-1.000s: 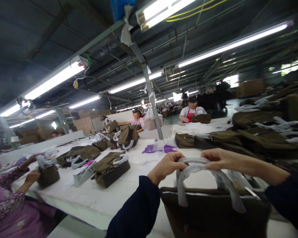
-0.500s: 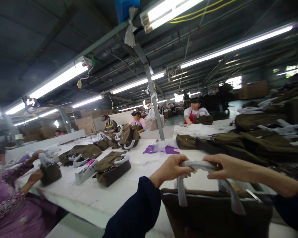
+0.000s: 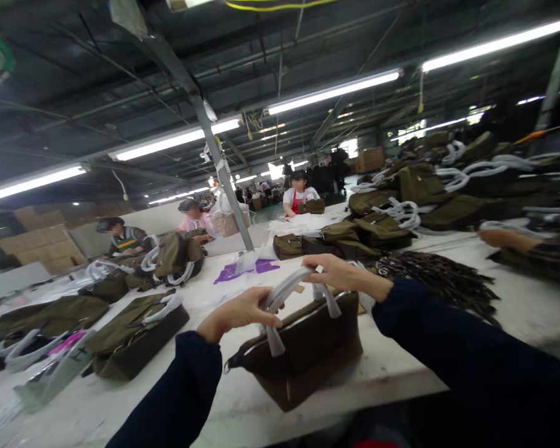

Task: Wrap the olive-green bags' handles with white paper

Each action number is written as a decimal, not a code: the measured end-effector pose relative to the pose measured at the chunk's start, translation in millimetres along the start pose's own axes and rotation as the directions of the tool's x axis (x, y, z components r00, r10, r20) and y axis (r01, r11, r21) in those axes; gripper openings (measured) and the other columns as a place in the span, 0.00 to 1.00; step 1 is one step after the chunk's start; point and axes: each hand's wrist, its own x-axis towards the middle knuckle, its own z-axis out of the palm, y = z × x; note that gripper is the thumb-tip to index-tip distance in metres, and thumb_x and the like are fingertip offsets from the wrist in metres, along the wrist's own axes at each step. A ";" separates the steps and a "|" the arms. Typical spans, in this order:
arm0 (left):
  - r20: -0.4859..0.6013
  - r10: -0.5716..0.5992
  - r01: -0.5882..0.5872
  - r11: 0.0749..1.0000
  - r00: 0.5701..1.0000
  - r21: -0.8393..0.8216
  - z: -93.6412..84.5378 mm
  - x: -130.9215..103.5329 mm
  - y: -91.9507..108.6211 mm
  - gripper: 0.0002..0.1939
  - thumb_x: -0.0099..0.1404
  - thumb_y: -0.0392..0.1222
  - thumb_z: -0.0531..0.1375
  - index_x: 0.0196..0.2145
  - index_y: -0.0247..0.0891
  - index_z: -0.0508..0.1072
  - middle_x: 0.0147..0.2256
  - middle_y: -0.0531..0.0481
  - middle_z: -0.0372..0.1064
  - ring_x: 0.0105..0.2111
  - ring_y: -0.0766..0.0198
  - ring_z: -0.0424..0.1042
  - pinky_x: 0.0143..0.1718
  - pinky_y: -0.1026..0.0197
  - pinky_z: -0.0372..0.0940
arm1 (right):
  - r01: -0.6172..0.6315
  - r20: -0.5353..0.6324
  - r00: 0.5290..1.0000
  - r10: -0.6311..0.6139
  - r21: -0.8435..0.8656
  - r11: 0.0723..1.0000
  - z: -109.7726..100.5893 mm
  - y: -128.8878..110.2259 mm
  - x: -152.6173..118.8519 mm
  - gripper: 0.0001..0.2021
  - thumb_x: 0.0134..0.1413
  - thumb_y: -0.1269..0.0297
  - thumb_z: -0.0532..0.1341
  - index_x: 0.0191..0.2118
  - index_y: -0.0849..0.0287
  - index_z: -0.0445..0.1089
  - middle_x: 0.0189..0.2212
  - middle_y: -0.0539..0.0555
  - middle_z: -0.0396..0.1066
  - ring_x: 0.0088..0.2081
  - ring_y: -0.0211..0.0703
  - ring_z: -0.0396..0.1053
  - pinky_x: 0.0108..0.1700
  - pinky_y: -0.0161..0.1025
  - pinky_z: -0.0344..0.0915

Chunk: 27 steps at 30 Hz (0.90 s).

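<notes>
Find brown handbag (image 3: pixel 317 345) low in view, between centre and 6 o'clock, close to the near edge of the white table (image 3: pixel 236 404); cannot confirm contact of base with tabletop. Note two-handed grasp on the pale-wrapped handles (image 3: pixel 287 289) above the bag: left hand (image 3: pixel 242 308) with fingers curled round at 10 o'clock of the bag's middle, right hand (image 3: pixel 333 272) pinching at 1 o'clock. Cannot tell one handle from two inside the grip. Judge slippage of the wrapping possible, from twisting or uneven squeezing. Rate tipping over the table edge as a further risk, from nearness of the base to that edge and a one-sided release. Record ringed end tab (image 3: pixel 238 359) protruding at 9 o'clock: liable to catch on the left sleeve (image 3: pixel 186 373) during a turn. List bundle of dark strips (image 3: pixel 438 280) at 2 o'clock, beside the right sleeve (image 3: pixel 448 348) in view: liable to scatter under a careless elbow. See also purple sheet (image 3: pixel 266 266) at 11 o'clock and another bag (image 3: pixel 140 339) at 9 o'clock, both apart from the grip.
</notes>
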 end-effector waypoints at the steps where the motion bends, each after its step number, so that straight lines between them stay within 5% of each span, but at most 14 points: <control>1: -0.002 0.014 -0.014 1.000 1.000 -0.014 0.4 2.9 5.9 0.25 0.49 0.42 0.71 0.45 0.37 0.73 0.38 0.52 0.69 0.38 0.62 0.67 0.37 0.64 0.62 | 0.020 0.002 1.000 -0.020 -0.002 1.000 -0.3 -1.2 1.8 0.12 0.55 0.56 0.59 0.30 0.60 0.66 0.26 0.47 0.63 0.29 0.37 0.58 0.32 0.33 0.54; 4: -0.033 0.038 -0.040 0.996 0.999 -0.080 1.8 19.9 24.4 0.21 0.51 0.43 0.70 0.43 0.35 0.74 0.38 0.47 0.73 0.38 0.60 0.71 0.40 0.61 0.64 | 0.042 0.025 0.999 -0.042 -0.025 0.999 -4.3 -7.1 8.1 0.12 0.53 0.57 0.61 0.29 0.61 0.66 0.24 0.47 0.62 0.28 0.36 0.57 0.30 0.33 0.52; 8: 0.001 -0.002 0.002 0.963 1.000 -0.268 2.0 44.1 33.0 0.12 0.56 0.45 0.67 0.32 0.33 0.74 0.25 0.51 0.69 0.23 0.69 0.67 0.29 0.65 0.64 | 0.019 -0.007 1.000 -0.019 -0.022 1.000 -9.7 -6.4 7.8 0.11 0.53 0.58 0.63 0.31 0.62 0.68 0.24 0.46 0.63 0.27 0.35 0.57 0.29 0.32 0.52; 12: -0.028 -0.040 0.026 0.928 0.999 -0.371 -5.2 47.8 35.2 0.12 0.56 0.44 0.68 0.29 0.32 0.74 0.22 0.54 0.66 0.18 0.74 0.62 0.22 0.70 0.60 | -0.020 -0.050 0.998 0.024 0.073 0.997 -17.4 1.5 -3.5 0.15 0.50 0.56 0.66 0.40 0.61 0.71 0.31 0.50 0.72 0.32 0.39 0.66 0.34 0.33 0.60; 18: -0.240 -0.102 -0.041 0.850 0.965 -0.525 -19.0 37.8 54.2 0.10 0.56 0.38 0.69 0.28 0.31 0.72 0.22 0.54 0.66 0.18 0.75 0.64 0.21 0.72 0.62 | -0.070 -0.371 0.922 0.108 0.112 0.991 -31.6 5.7 -23.3 0.16 0.54 0.57 0.64 0.46 0.60 0.71 0.41 0.55 0.75 0.40 0.43 0.71 0.41 0.37 0.64; 23: -0.361 -0.155 -0.157 0.697 0.920 -0.700 -3.8 35.7 73.1 0.07 0.61 0.37 0.65 0.31 0.29 0.73 0.24 0.51 0.70 0.20 0.71 0.68 0.25 0.69 0.68 | -0.049 -0.351 0.930 0.110 0.178 0.983 -28.4 17.2 -34.1 0.14 0.55 0.57 0.62 0.43 0.61 0.73 0.39 0.55 0.75 0.38 0.44 0.71 0.40 0.39 0.64; 27: -0.382 -0.198 -0.224 0.544 0.903 -0.809 15.3 39.0 87.9 0.15 0.68 0.45 0.57 0.42 0.27 0.72 0.31 0.42 0.74 0.29 0.62 0.75 0.35 0.61 0.73 | -0.096 -0.323 0.932 0.163 0.214 0.972 -23.2 26.3 -39.8 0.16 0.55 0.55 0.62 0.42 0.61 0.73 0.38 0.54 0.74 0.37 0.42 0.69 0.37 0.37 0.66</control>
